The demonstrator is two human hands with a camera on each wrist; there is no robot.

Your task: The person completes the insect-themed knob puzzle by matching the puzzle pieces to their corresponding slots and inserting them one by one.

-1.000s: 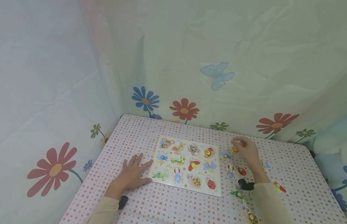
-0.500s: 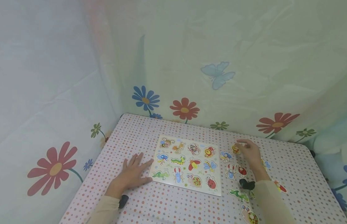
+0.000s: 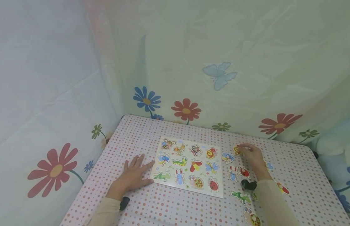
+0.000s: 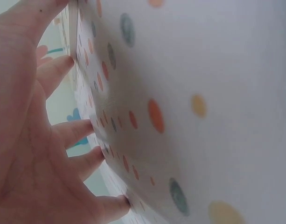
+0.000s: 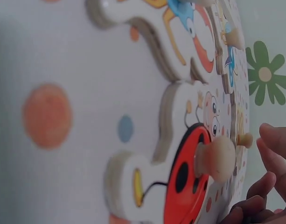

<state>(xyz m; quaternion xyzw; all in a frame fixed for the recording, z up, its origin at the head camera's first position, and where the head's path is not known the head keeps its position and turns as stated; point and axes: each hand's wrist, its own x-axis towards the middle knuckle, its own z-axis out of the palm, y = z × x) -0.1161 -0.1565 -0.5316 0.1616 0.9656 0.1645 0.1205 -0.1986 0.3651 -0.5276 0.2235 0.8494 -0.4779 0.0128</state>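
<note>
L hand (image 3: 132, 177) rests on the spotted surface (image 3: 163, 207), fingers spread apart; thumb & index at L edge of the insect board (image 3: 206, 188). L wrist view adds the index tip right against that side edge. Board's long axis runs approx. L–R, R end slightly nearer the wearer. R of board: yellow-red pc. (image 3: 236, 150), w/ R hand (image 3: 252, 158) just beside it, fingers parted, loosely bent; can't tell if touching. Only R wrist view shows knobs clearly, e.g. on ladybird pc. (image 5: 187, 179).

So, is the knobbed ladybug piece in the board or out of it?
Out: the ladybug piece lies on the dotted tabletop, right of the board, with a gap between them.
</note>
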